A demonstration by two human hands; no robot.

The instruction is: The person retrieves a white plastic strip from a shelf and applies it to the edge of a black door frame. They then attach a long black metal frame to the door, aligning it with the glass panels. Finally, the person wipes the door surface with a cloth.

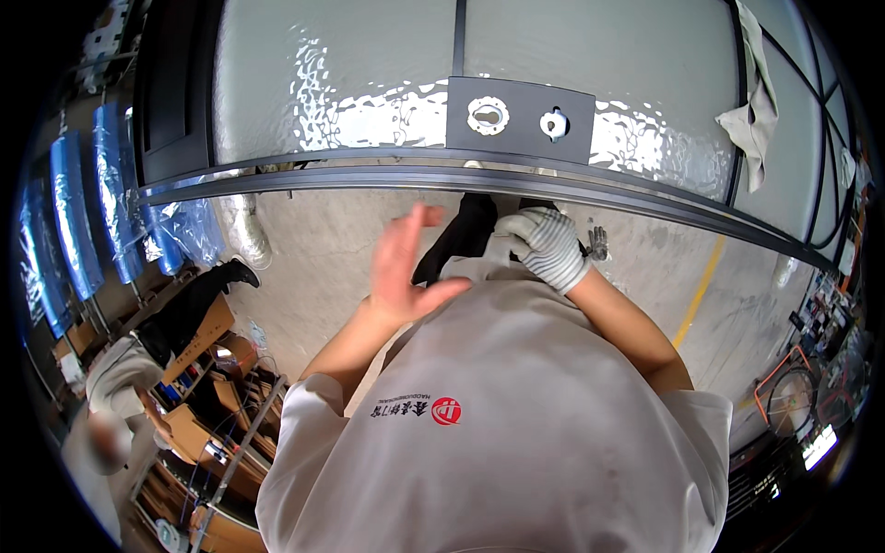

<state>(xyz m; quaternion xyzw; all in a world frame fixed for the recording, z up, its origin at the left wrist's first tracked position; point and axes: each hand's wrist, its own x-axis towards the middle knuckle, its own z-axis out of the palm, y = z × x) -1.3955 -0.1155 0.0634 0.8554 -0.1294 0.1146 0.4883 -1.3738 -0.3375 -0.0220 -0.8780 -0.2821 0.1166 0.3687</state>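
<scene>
Here we noted the bare left hand raised, fingers spread, holding nothing. Our gloved right hand was curled at the shirt hem; what it pinched, we could not tell. The lock plate lay beyond the fingertips, its long axis crosswise, nearer the right hand, on a frosted glass door. Concrete floor lay below.

Open floor lay under the door's dark frame, giving the bare left hand free room to move. The gloved right hand sat close under that frame, hemmed by it. A rag hung over the right glass pane.
</scene>
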